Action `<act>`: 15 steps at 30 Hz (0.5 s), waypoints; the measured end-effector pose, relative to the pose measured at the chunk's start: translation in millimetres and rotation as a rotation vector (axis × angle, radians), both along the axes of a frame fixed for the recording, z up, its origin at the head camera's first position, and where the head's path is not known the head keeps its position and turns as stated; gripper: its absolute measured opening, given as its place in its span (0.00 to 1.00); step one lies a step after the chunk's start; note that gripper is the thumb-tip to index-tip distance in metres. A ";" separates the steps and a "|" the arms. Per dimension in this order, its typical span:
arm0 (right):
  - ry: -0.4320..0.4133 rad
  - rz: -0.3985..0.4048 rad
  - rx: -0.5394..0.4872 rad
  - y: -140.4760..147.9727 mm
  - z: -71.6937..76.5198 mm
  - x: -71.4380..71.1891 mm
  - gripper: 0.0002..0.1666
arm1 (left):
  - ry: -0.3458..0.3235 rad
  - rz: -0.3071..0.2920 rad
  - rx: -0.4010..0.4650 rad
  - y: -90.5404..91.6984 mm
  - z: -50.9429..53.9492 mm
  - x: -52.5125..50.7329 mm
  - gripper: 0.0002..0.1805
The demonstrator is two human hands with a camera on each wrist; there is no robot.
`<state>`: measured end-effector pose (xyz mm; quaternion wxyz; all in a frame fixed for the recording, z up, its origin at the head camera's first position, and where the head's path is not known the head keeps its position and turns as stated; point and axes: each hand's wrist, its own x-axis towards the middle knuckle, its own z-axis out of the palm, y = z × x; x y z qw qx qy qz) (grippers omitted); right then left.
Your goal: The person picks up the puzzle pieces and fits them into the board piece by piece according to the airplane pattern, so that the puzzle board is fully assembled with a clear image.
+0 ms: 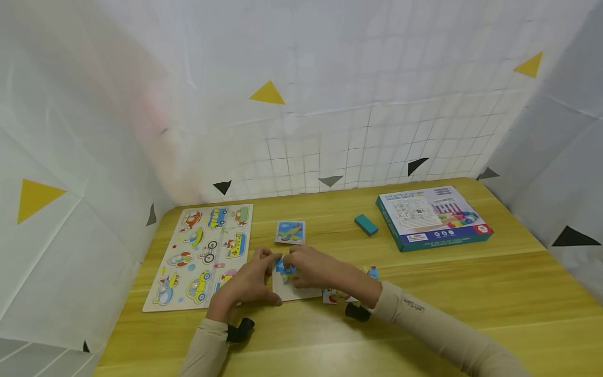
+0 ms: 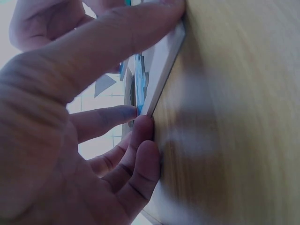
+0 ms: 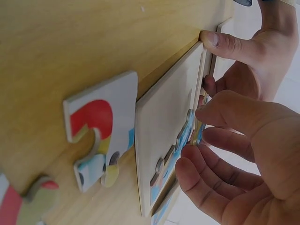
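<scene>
A shallow wooden jigsaw tray (image 1: 294,293) lies on the table, with blue puzzle pieces (image 1: 284,268) set along its far side. My left hand (image 1: 249,280) grips the tray at its left end, thumb at the near corner and fingertips along the side. Over the tray, my right hand (image 1: 313,267) pinches a small puzzle piece (image 3: 197,134) between thumb and fingers, mostly hidden by them in the head view. Loose jigsaw pieces (image 3: 101,126) printed red, white and blue lie beside the tray, partly under my right forearm in the head view.
Left of the tray lies a vehicle peg board (image 1: 207,256). A square airplane picture (image 1: 290,232) is just behind the tray. Farther right are a teal block (image 1: 366,224) and a bead-set box (image 1: 433,217). White sheeting (image 1: 330,131) stands along the table's back.
</scene>
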<state>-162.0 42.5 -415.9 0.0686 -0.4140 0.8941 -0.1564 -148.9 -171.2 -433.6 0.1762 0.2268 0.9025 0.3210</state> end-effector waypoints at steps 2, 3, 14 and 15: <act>-0.008 -0.001 -0.004 -1.9 -0.3 -0.5 0.16 | -0.001 0.002 0.004 -0.1 0.3 0.0 0.54; -0.017 -0.002 -0.006 -2.9 -0.2 -0.6 0.16 | -0.001 0.002 0.006 -0.2 0.3 0.0 0.55; -0.028 -0.005 0.000 -12.7 -2.4 -0.4 0.14 | 0.012 -0.004 0.010 -1.5 -1.9 0.1 0.56; -0.026 -0.004 0.001 -13.1 -2.4 -0.4 0.14 | 0.015 -0.005 0.009 -1.3 -1.3 0.2 0.56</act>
